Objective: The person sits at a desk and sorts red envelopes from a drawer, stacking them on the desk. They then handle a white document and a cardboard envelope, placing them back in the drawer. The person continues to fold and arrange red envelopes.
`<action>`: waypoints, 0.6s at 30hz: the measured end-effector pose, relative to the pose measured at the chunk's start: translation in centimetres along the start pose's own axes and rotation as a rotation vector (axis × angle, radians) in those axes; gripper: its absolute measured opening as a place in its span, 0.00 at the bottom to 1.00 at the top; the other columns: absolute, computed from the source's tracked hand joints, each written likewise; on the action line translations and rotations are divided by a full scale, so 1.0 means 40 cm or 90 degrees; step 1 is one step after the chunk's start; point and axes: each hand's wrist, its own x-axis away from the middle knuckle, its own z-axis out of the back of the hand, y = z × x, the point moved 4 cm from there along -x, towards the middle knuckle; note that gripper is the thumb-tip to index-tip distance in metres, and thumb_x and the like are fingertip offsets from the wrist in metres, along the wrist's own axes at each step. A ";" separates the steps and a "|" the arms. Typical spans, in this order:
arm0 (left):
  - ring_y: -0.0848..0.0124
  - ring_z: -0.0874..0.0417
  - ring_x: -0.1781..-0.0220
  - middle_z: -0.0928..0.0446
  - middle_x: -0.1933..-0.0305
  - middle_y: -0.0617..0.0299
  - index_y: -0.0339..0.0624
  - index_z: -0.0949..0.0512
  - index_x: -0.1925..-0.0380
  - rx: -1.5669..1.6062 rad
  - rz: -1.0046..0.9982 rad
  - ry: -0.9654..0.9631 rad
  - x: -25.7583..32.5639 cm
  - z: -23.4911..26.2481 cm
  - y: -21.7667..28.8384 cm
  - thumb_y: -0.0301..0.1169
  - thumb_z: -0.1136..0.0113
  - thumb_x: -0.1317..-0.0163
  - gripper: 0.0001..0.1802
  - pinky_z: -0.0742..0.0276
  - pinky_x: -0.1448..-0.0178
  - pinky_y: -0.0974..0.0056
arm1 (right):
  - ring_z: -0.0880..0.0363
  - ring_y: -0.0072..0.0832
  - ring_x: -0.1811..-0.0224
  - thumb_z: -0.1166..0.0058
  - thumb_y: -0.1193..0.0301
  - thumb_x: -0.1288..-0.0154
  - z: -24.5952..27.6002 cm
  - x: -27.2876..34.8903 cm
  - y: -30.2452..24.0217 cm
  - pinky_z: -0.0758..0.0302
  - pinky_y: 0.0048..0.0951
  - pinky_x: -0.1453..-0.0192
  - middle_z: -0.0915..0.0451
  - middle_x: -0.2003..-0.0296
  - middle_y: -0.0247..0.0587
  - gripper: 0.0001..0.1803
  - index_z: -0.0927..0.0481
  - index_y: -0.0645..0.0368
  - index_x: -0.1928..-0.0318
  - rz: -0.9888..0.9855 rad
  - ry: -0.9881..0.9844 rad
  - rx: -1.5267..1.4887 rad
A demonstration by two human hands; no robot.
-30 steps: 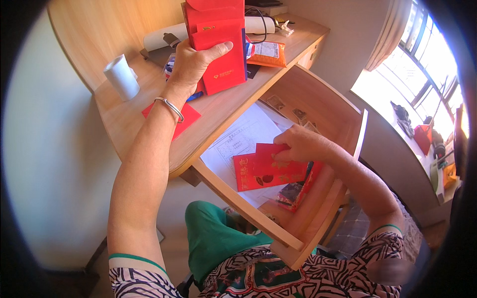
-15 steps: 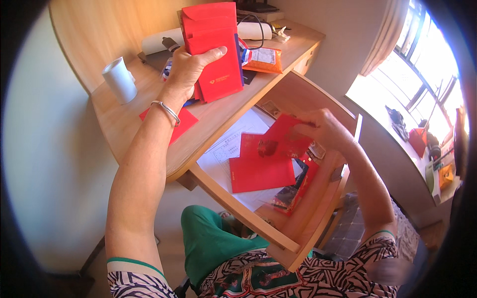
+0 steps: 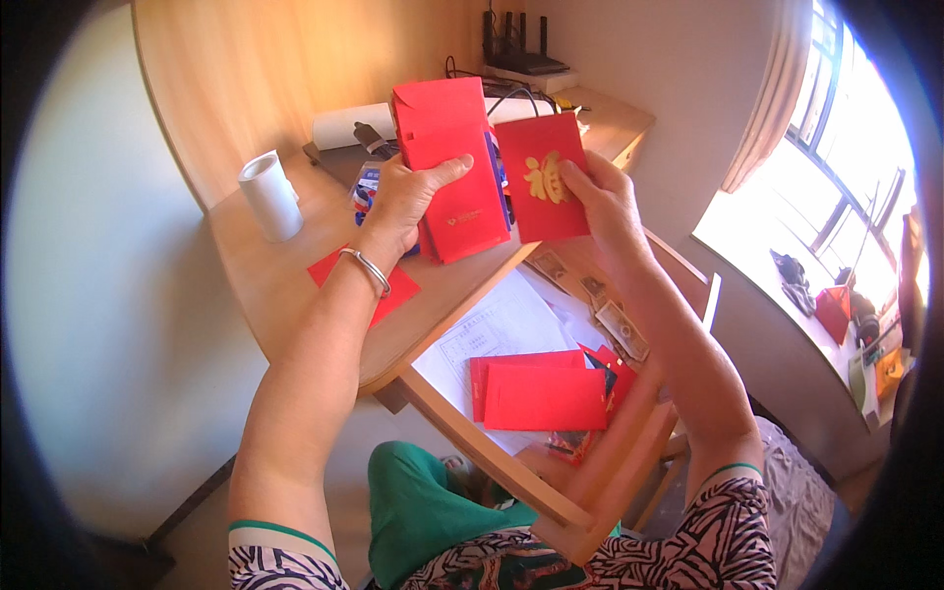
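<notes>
My left hand (image 3: 411, 197) is closed on a stack of red envelopes (image 3: 447, 147), thumb across the front, held upright above the desk. Beside it my right hand (image 3: 602, 197) pinches a single red envelope (image 3: 526, 162) with a gold character, its left edge close to the stack. Below, in the pulled-out drawer (image 3: 501, 462), two red envelopes (image 3: 546, 398) overlap on white printed sheets (image 3: 501, 324). More red packets and what look like banknotes (image 3: 621, 329) lie toward the drawer's right side. Another red envelope (image 3: 393, 295) rests on the desk under my left wrist.
On the wooden desk (image 3: 241, 236) stands a white paper roll (image 3: 270, 202) at the left. Behind my hands lie a long white roll (image 3: 339, 126) and a cable. A black router (image 3: 531, 59) sits in the back corner. A bright window (image 3: 836, 147) is at the right.
My right hand has lifted a red envelope out of the drawer and brought it up beside the stack. The left hand keeps its hold on the stack. The view has shifted slightly.
</notes>
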 end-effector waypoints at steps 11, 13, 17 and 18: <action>0.67 0.16 0.55 0.18 0.53 0.57 0.36 0.22 0.52 0.179 0.018 -0.005 -0.009 -0.007 0.000 0.31 0.28 0.44 0.21 0.18 0.50 0.61 | 0.18 0.33 0.70 0.38 0.60 0.39 -0.108 -0.063 0.032 0.24 0.33 0.65 0.17 0.69 0.50 0.20 0.20 0.68 0.61 0.064 0.097 0.247; 0.68 0.16 0.56 0.18 0.54 0.58 0.37 0.21 0.54 0.104 -0.003 -0.009 -0.006 -0.009 0.003 0.31 0.28 0.45 0.19 0.18 0.50 0.61 | 0.18 0.36 0.69 0.36 0.60 0.41 -0.121 -0.057 0.027 0.24 0.35 0.65 0.17 0.69 0.52 0.21 0.20 0.68 0.62 0.122 0.102 0.324; 0.70 0.16 0.58 0.17 0.58 0.60 0.38 0.19 0.58 0.037 -0.017 -0.046 0.004 -0.015 0.007 0.28 0.27 0.46 0.16 0.17 0.53 0.62 | 0.18 0.36 0.69 0.33 0.58 0.43 -0.128 -0.038 0.023 0.24 0.35 0.65 0.17 0.71 0.50 0.21 0.21 0.67 0.68 0.221 0.076 0.391; 0.70 0.16 0.58 0.17 0.58 0.60 0.38 0.19 0.58 0.035 -0.022 -0.045 0.004 -0.015 0.009 0.27 0.28 0.46 0.16 0.17 0.53 0.63 | 0.18 0.35 0.70 0.33 0.58 0.44 -0.115 -0.036 0.021 0.24 0.34 0.65 0.17 0.72 0.49 0.21 0.21 0.66 0.68 0.200 0.043 0.373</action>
